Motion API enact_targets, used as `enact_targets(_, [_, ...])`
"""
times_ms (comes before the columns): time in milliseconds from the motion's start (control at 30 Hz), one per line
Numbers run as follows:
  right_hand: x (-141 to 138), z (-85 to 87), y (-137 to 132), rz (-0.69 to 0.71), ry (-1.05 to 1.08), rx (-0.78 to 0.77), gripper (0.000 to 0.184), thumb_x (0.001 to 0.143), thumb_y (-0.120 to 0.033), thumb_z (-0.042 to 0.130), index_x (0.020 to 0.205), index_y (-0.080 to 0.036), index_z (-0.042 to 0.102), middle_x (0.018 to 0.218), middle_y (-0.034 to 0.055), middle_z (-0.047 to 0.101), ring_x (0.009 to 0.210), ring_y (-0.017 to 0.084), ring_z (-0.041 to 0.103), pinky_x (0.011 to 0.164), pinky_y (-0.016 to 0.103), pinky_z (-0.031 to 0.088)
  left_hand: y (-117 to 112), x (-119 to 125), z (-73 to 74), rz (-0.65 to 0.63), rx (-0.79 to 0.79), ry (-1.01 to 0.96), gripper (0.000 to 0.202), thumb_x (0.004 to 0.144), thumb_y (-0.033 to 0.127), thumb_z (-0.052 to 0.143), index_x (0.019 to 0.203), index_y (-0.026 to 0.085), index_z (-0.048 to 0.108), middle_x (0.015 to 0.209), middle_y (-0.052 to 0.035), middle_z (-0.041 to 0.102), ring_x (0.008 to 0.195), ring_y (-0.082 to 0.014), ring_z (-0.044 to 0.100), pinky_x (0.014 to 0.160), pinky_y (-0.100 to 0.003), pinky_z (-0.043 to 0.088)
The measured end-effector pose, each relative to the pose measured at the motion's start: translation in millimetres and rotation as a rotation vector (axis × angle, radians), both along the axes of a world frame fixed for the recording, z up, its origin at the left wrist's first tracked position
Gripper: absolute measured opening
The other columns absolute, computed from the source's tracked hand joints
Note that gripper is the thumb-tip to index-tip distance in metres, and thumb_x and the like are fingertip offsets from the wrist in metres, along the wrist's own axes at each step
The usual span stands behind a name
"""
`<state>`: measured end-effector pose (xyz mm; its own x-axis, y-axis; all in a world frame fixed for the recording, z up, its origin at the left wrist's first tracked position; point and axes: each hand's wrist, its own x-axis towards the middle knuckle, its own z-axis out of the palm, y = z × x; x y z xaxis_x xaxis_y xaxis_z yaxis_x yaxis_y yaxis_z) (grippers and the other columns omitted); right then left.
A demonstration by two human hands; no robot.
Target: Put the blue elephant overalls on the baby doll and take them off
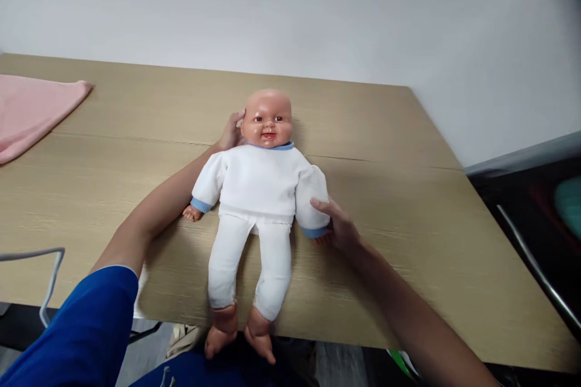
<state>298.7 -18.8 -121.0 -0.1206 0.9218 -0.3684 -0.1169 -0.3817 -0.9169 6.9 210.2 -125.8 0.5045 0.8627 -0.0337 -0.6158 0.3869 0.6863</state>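
Note:
A baby doll [258, 184] in a white top with blue collar and cuffs and white trousers lies face up, its bare feet reaching past the table's near edge. My left hand [232, 131] is at the side of the doll's head, partly behind it, with the fingers curved against it. Around the doll's sleeve near the cuff, on the right of the picture, my right hand [340, 224] is closed, thumb on top and fingers mostly hidden underneath.
The wooden table [408, 272] stands against a white wall. A pink cloth [36, 112] lies at its far left. A grey cable [57, 272] bends over the near left edge. A dark object with a metal bar [535, 263] stands beyond the right edge.

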Motion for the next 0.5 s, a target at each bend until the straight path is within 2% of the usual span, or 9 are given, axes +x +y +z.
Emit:
enact_targets(133, [-3.2,-1.0,3.1,-0.052,-0.014,0.062,0.089,0.080,-0.067,0.098,0.158,-0.033,0.073,0.155,0.0084,0.085,0.148,0.046,0.076,0.123,0.061,0.065,5.0,0.2,10.7,-0.028,0.042,0.016,0.072,0.117,0.072,0.051,0.160,0.021,0.076,0.150,-0.0087,0.088,0.172,-0.0435,0.060,0.148,-0.061,0.044])
enact_targets(267, [-11.1,-2.3,-2.6,-0.025,-0.188,0.226,0.094,0.089,-0.073,0.096,0.167,-0.030,0.065,0.170,0.0129,0.075,0.162,0.043,0.067,0.140,0.060,0.052,6.5,-2.2,9.7,-0.115,0.043,0.068,0.070,0.117,0.074,0.053,0.155,0.021,0.079,0.150,-0.0109,0.088,0.174,-0.0441,0.058,0.151,-0.062,0.038])
enact_targets(367, [-14.0,-5.9,-9.0,-0.049,-0.435,0.335,0.089,0.098,-0.078,0.087,0.167,-0.027,0.062,0.169,0.0185,0.074,0.158,0.044,0.069,0.138,0.063,0.052,8.4,-2.2,4.8,-0.105,0.026,0.101,0.071,0.115,0.077,0.057,0.155,0.024,0.080,0.146,-0.0104,0.090,0.172,-0.0449,0.061,0.148,-0.061,0.044])
enact_targets(500, [-8.8,-11.3,-11.3,-0.055,-0.718,0.458,0.076,0.103,-0.081,0.076,0.152,-0.023,0.070,0.150,0.0230,0.081,0.140,0.048,0.075,0.124,0.068,0.059,7.3,1.4,7.1,-0.069,-0.049,0.151,0.079,0.110,0.083,0.061,0.163,0.026,0.076,0.145,-0.0118,0.090,0.166,-0.0467,0.066,0.142,-0.061,0.053])
